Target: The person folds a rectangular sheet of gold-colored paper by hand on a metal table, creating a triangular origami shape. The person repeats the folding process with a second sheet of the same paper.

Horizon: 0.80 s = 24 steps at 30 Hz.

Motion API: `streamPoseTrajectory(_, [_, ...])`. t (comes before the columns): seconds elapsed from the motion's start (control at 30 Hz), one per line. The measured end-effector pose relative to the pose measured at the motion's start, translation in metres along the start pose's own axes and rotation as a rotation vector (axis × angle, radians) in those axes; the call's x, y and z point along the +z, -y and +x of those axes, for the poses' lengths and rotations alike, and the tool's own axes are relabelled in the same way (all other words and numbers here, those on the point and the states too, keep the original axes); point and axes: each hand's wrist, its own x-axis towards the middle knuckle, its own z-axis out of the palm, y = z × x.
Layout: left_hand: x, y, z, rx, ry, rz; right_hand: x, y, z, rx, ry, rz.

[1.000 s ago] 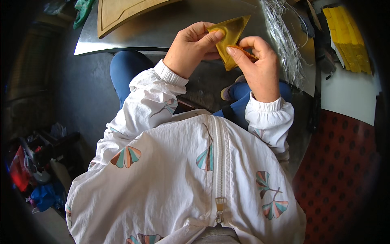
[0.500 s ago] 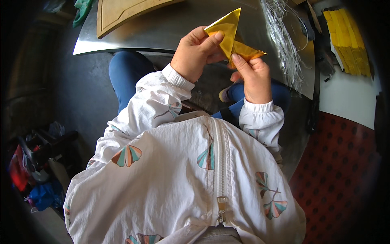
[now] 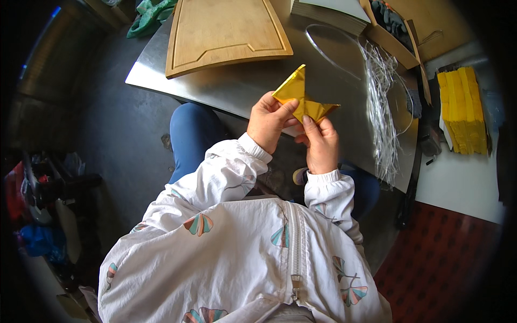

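Holds a folded gold paper (image 3: 307, 105) up with both hands, close to the near edge of a shiny metal table (image 3: 237, 89). Pinches the left side of the paper with the left hand (image 3: 267, 119), with the thumb flat on top and the fingers bent underneath. Pinches the near corner with the right hand (image 3: 321, 145), with the thumb on top and the other fingers curled behind. Makes a narrow pinch on each side, with just the paper in between. Cannot tell where all the hidden fingertips touch. Shows one tall, pointy part of the paper aimed far, and a shorter pointy part sticking out to the right.

Wears a white jacket (image 3: 204, 264) with colored leaf shapes, and blue pants (image 3: 194, 134). Pokes one knee out to the left, by the near edge of the table.

Has a wooden board (image 3: 226, 32) lying on the table, far and to the left of the paper. Has a messy bunch of thin, clear strips (image 3: 381, 107) to the right. Has a pile of flat sheets (image 3: 334, 13) farther off, and beside it a brown box (image 3: 388, 46) with dark things inside. Has a stack of yellow sheets (image 3: 460, 110) farther right, on a white surface (image 3: 447, 183). Has a red mat (image 3: 436, 258) with dark spots nearer on the right. Has a green bag (image 3: 148, 19) far to the left, by the table.
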Motion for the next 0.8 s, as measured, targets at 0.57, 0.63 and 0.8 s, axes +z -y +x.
streamPoseTrajectory(0.57, [-0.104,-0.106,0.073,0.917,-0.111,2.001,0.013,-0.013,0.071,0.263,-0.045,0.176])
streamPoseTrajectory(0.63, [-0.119,-0.116,0.091,0.859,-0.091,2.172,0.011,-0.014,0.074,0.274,-0.068,0.219])
streamPoseTrajectory(0.8, [-0.114,-0.143,0.1,0.898,0.066,2.136,-0.001,-0.008,0.073,0.165,-0.077,0.326])
